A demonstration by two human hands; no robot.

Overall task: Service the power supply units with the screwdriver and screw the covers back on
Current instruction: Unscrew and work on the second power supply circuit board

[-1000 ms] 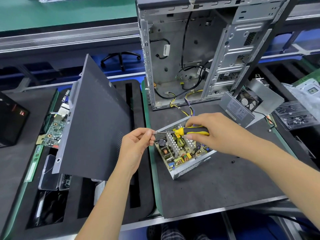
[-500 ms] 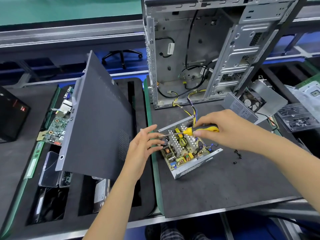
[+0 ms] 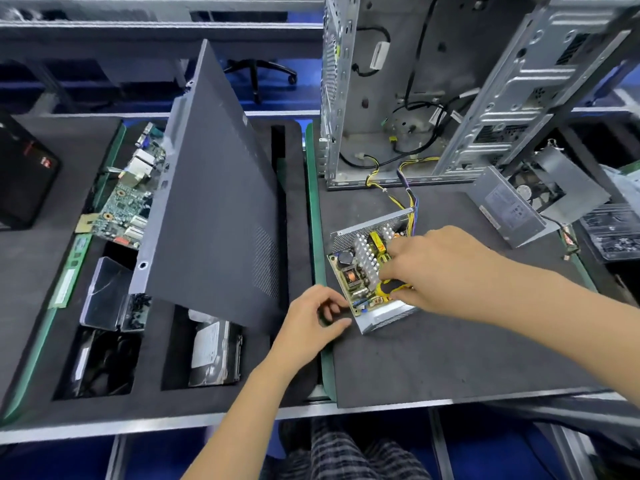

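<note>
An uncovered power supply unit lies on the dark foam mat, its circuit board and heatsinks exposed, with yellow wires running up into the computer case. My right hand grips the yellow-and-black screwdriver over the board's near corner; the tip is hidden. My left hand sits beside the unit's near left corner, fingers loosely curled, holding nothing. A second power supply unit with its cover lifted lies at the right.
An open metal computer case stands behind the unit. A dark side panel leans upright at the left over a foam tray holding a green circuit board, a hard drive and a clear box.
My left hand let go of the screwdriver shaft and dropped to the unit's near left corner. My right hand swung the screwdriver down over the board. The view shifted lower.
</note>
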